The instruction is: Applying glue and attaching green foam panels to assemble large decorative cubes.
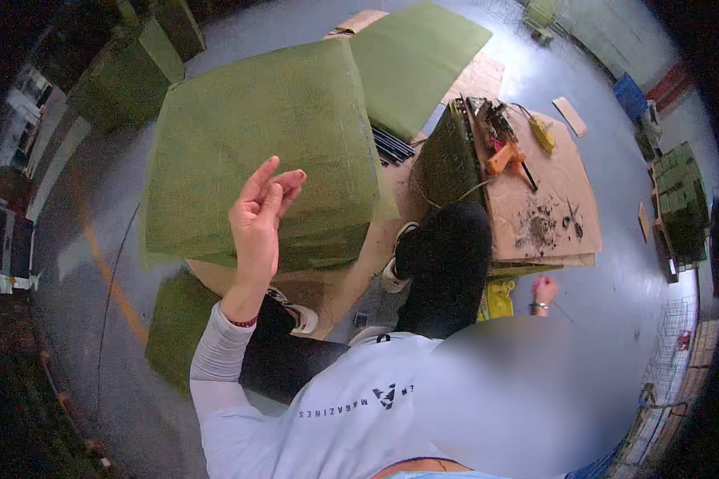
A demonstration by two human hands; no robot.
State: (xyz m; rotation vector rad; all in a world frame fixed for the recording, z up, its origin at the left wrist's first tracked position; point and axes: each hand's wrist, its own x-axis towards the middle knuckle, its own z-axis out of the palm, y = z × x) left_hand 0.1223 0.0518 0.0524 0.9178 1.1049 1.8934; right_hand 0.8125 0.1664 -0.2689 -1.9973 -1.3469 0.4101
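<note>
My left hand (pixel 260 209) is raised over the near part of a large green sheet-covered box (pixel 256 136). Its fingers are apart, and nothing shows between them. My right hand (pixel 544 289) is low on the right, beside a yellow object (pixel 499 299) under the edge of a cardboard-topped stack. The fingers look closed, but whatever they may hold is too small to make out. On the cardboard top (pixel 571 176) lie an orange gun-shaped tool (pixel 503 158), a yellow tool with a cord (pixel 543 134), black-handled scissors (pixel 572 222) and scattered dark bits (pixel 539 227).
Another green sheet (pixel 419 64) lies beyond the box. Several black sticks (pixel 391 148) are beside it. A cord (pixel 459 198) runs from the stack near my knee. Green boxes (pixel 128 76) stand at the far left. A pale strip (pixel 570 116) lies on the floor.
</note>
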